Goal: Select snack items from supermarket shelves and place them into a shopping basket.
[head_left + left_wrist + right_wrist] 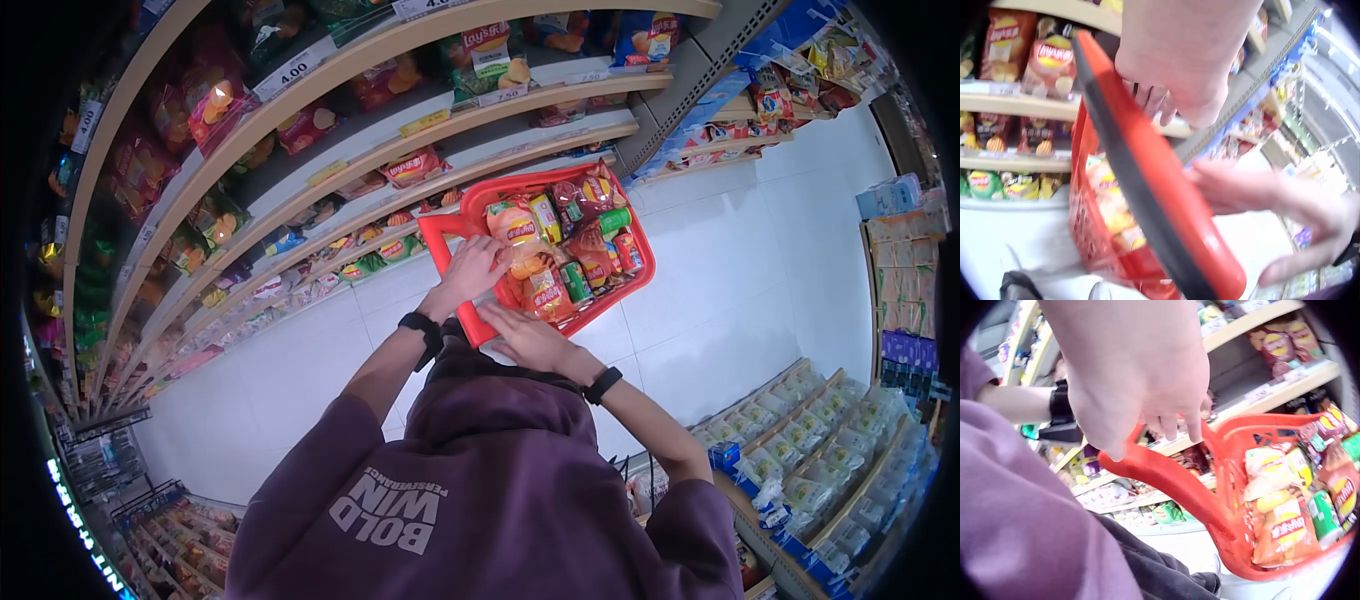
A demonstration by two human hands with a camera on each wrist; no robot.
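Observation:
A red shopping basket (pixel 645 255) with a raised red handle (pixel 1166 478) holds several Lay's chip bags (pixel 1288 531) and green cans (pixel 1322 515). My left hand (pixel 475 268) reaches across the handle toward the chip bags, its fingers loosely bent with nothing between them. In the left wrist view the black-lined handle crosses in front of that hand. My right hand (pixel 530 338) is at the handle's near end, fingers extended; in the right wrist view its thumb overlaps the handle's end and the other fingers point down.
Shelves of chip bags (pixel 485 60) with price tags curve along the left and top. A white tiled floor (pixel 690 260) lies under the basket. At the lower right stands a rack of packaged goods (pixel 810 450), and another shelf (pixel 905 270) is at the far right.

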